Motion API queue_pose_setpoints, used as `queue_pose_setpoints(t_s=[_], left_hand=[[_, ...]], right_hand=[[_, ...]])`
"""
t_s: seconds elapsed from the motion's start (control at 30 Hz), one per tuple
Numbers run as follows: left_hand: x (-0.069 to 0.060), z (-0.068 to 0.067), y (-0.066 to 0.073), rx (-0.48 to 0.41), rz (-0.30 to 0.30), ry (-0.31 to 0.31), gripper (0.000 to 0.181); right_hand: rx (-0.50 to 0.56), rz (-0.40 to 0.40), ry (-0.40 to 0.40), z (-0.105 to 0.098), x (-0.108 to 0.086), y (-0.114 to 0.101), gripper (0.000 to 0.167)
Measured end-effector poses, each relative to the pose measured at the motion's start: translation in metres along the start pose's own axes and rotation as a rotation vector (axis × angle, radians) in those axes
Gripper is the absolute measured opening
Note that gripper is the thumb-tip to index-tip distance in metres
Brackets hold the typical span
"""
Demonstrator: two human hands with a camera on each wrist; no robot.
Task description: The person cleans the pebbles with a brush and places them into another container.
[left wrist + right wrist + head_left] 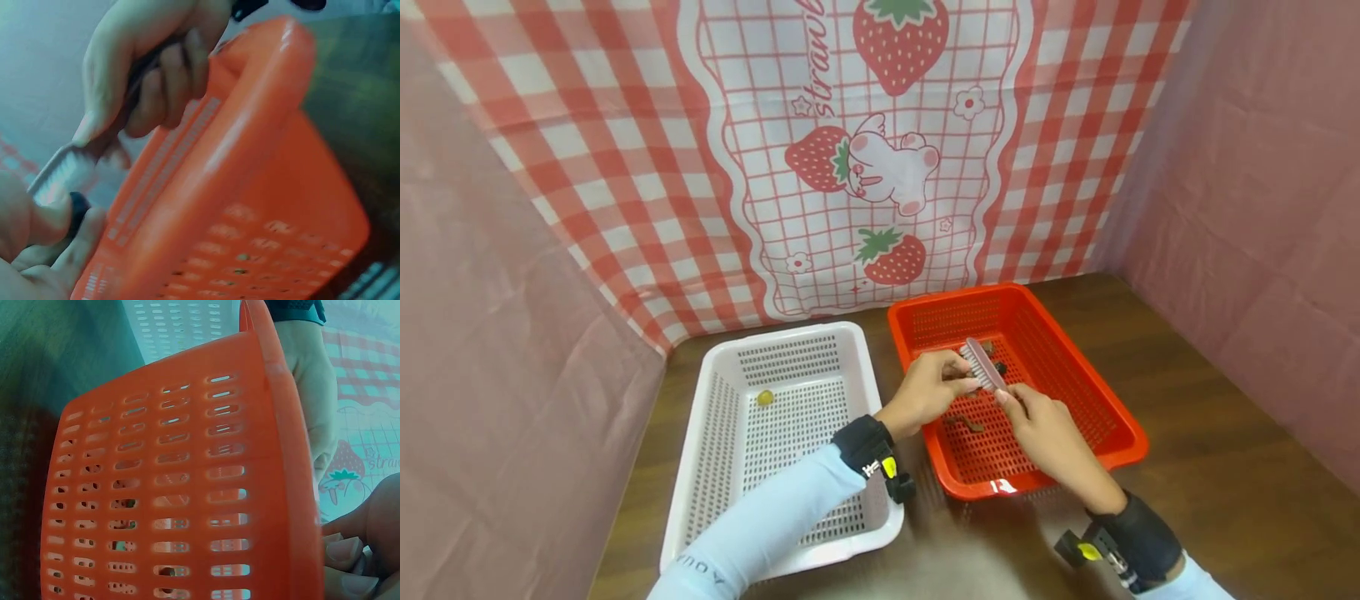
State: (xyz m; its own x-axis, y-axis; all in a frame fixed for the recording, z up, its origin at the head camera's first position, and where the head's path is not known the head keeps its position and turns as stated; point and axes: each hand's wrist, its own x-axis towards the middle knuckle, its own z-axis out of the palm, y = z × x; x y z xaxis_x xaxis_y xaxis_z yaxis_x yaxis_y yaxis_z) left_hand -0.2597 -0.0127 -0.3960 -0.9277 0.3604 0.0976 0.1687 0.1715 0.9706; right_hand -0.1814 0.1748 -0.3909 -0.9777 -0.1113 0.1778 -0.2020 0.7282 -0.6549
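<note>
Over the red basket (pixel 1123 450), we see the right hand (pixel 1047 427) with fingers curled round one end of the brush (pixel 987 365), a sound hold on something likely light and stiff; the left hand (pixel 927 390) pinches a small dark piece (pixel 78 209), too blurred to judge.

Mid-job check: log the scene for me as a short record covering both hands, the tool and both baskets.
left hand: pinches a small dark object
right hand: grips the brush by its handle
brush bristles: face the left hand; contact unclear
red basket: under the brush; small pieces inside, including a brown strip
white basket: left of red; holds a yellowish round item
</note>
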Motion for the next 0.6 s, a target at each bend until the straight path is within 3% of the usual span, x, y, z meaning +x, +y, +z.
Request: queue_pose_setpoints(t_s=[0.13,0.3,0.43,0.6], left_hand=[[0.0013,-0.0018,0.0051,-0.07,-0.03,0.046,0.013],[0.001,-0.0014,0.007,-0.01,-0.038,-0.007,0.014],[0.0005,0.0006,0.007,-0.052,-0.044,0.045,0.015],[-0.0001,0.0007,0.0074,-0.025,-0.044,-0.015,0.013]], right_hand=[[0.0,0.006,0.002,-0.0013,-0.0026,-0.0003,0.03],[0.023,0.002,0.006,-0.0019,-0.0025,-0.002,0.033],[0.019,0.015,-0.001,-0.0016,-0.005,-0.0006,0.03],[0.044,0.013,0.018,-0.0013,-0.0015,-0.0012,0.029]])
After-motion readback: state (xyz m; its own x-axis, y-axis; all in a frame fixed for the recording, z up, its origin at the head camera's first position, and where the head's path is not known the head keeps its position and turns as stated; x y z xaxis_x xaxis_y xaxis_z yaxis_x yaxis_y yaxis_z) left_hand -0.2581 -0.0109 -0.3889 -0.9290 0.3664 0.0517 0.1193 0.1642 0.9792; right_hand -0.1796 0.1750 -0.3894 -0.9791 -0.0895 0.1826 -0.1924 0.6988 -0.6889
